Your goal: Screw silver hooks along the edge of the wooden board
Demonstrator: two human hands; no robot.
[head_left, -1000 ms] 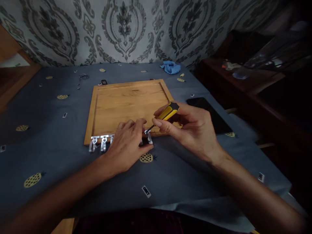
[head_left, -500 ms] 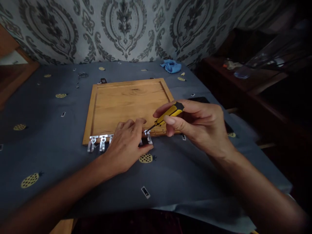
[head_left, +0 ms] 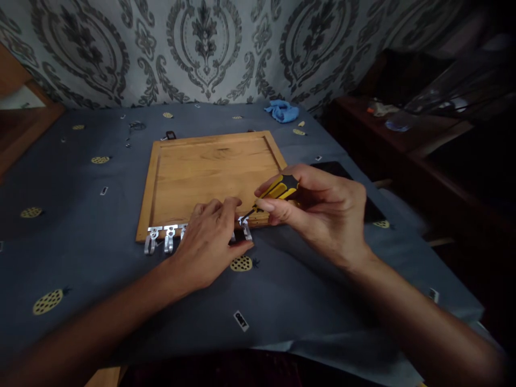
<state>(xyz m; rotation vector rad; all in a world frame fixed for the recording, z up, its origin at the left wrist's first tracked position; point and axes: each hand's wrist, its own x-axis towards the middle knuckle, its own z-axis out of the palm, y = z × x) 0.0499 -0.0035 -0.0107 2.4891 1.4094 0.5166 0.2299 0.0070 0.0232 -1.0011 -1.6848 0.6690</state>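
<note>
A framed wooden board (head_left: 209,172) lies on the cloth-covered table, with several silver metal hooks (head_left: 169,237) along its near edge. My left hand (head_left: 209,236) grips that edge, fingers on top and thumb in front, covering some of the hooks. Between the thumb and fingers of my right hand (head_left: 330,215) is a small yellow-and-black screwdriver (head_left: 276,192). Its shaft slants down to the left, and the tip is at the plate of the rightmost hook (head_left: 246,230). Whether the tip sits in a screw is too small to tell.
A dark flat object (head_left: 373,209) lies partly behind my right hand. Farther back are a blue cloth (head_left: 282,111) and small metal bits (head_left: 136,125). A patterned curtain (head_left: 205,48) hangs behind the table; dark furniture (head_left: 363,118) stands at right.
My right hand has turned and shifted slightly left and down, and the screwdriver handle is rotated and a little lower. My left hand and the board stay in place.
</note>
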